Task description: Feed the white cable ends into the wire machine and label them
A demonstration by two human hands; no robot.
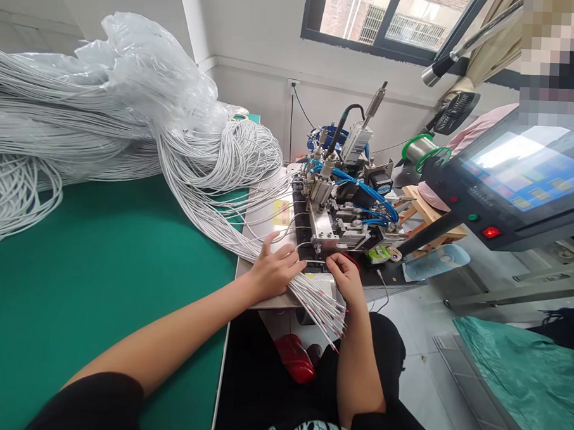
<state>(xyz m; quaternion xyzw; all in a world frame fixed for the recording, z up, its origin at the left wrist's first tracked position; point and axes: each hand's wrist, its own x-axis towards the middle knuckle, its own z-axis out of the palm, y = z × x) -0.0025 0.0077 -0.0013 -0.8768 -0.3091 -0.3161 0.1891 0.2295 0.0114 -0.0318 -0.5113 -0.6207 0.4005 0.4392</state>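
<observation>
A thick bundle of white cables (318,305) with small reddish tips runs under my left hand (276,268) and sticks out past it toward my lap. My left hand rests on this bundle with its fingers curled, and the fingertips hold a single white cable (316,262) in front of the machine (324,226). Close by on the right, my right hand (346,274) pinches the same cable near its end, with thumb and index finger together. The machine has metal clamps and blue air tubes. The cable's very end is hidden by my right fingers.
Coiled white cables (244,153) and clear plastic wrap (155,76) lie on the green table (137,259). On the right are a touchscreen panel (531,168), a solder wire spool (421,152) and a blue plastic basin (437,263). A person's pink sleeve (481,128) shows behind the panel.
</observation>
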